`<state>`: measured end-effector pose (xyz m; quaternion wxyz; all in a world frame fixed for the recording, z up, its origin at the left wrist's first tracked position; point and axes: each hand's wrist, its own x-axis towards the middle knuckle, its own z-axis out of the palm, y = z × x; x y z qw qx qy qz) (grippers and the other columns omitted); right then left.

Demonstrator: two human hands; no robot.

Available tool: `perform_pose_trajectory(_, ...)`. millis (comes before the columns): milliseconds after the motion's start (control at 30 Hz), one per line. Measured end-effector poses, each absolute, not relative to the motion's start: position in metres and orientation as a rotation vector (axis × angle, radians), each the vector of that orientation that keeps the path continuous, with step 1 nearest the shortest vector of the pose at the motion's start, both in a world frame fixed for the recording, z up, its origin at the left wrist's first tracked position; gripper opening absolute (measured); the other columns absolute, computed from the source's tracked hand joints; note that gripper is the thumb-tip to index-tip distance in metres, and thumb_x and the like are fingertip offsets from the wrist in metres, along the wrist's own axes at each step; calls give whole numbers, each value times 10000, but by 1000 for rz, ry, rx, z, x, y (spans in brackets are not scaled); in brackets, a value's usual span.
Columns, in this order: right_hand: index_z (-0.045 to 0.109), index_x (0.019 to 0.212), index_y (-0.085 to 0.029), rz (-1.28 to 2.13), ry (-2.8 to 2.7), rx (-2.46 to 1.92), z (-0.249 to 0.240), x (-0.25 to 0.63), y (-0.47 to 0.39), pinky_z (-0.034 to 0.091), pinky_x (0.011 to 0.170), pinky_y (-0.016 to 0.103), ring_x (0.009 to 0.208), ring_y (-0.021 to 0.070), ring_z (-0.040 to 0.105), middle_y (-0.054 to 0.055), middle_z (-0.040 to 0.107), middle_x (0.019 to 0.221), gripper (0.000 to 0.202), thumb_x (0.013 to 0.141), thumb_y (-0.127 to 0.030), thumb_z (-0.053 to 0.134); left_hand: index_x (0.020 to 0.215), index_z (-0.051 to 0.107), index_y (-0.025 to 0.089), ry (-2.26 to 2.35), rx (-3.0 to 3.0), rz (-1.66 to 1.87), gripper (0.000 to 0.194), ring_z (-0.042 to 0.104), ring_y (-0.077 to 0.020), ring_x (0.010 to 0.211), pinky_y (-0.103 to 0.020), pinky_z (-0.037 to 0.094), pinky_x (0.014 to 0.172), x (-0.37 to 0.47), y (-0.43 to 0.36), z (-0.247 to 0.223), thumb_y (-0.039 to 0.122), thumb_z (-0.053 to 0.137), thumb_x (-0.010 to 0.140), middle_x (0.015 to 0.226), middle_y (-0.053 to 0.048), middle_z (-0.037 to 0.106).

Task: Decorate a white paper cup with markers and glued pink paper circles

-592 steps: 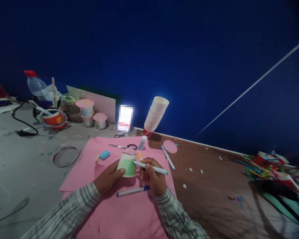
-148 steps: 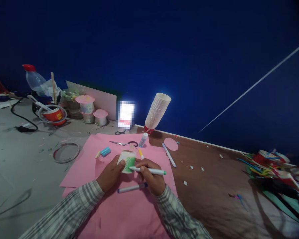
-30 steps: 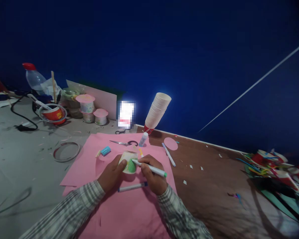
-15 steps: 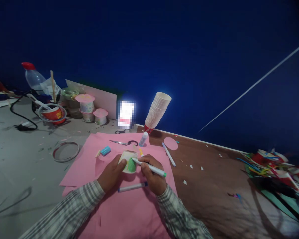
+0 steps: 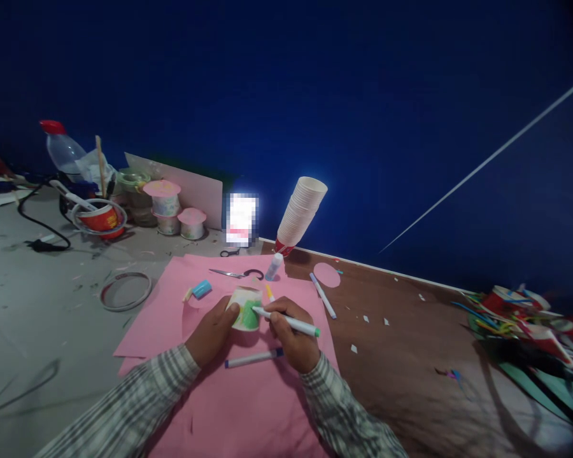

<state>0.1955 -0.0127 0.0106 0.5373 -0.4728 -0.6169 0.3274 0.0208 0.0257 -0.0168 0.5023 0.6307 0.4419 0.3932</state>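
A white paper cup [image 5: 241,298] with a green coloured patch and some yellow marks is held by my left hand [image 5: 212,331], thumb on its side. My right hand [image 5: 293,334] grips a white marker with a green end [image 5: 298,326], its tip at the green patch. Beneath both hands lies pink paper [image 5: 248,407]. A capped marker [image 5: 253,358] rests on the paper just below the cup, and a yellow one [image 5: 270,292] lies partly behind my right hand. Scissors [image 5: 239,274], a glue stick [image 5: 274,266] and a blue cylinder [image 5: 202,289] lie beyond the cup.
A tall stack of paper cups [image 5: 302,213] leans at the back. Pink-topped cups [image 5: 191,222], a red tub [image 5: 100,219] and a bottle [image 5: 64,149] stand at the left, near a ring [image 5: 125,291]. Another marker [image 5: 323,296] and a pink disc [image 5: 327,275] lie right.
The green patch on the cup looks larger, and the cup has turned slightly in my left hand. The marker tip has moved slightly down.
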Motion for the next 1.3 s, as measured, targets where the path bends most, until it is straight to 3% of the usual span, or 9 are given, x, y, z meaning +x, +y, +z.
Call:
perform_pose_trajectory(567,669,834,-217,812,-1402,-1136,8,195,-11,447,423,231,428,122,520,-18,602,660,144,787,-265,542,1020,572,224,1091,1553,940,530,560,-235,959,-387,418,909,20,27,-19,620,330,763,1040,-39,649)
perform_pose_trajectory(800,653,774,-190,915,-1263,-1124,9,195,-10,381,357,199,363,100,447,-48,551,524,135,769,-239,527,955,589,217,1112,1600,934,556,577,-229,882,-387,425,895,19,29,-21,643,286,764,928,-41,666)
perform_pose_trajectory(1300,653,773,-184,959,-1248,-1059,10,193,-10,390,382,217,377,114,463,-46,543,500,154,780,-290,541,991,586,227,1112,1558,915,553,581,-234,897,-381,442,865,20,27,-21,647,322,747,973,-40,671)
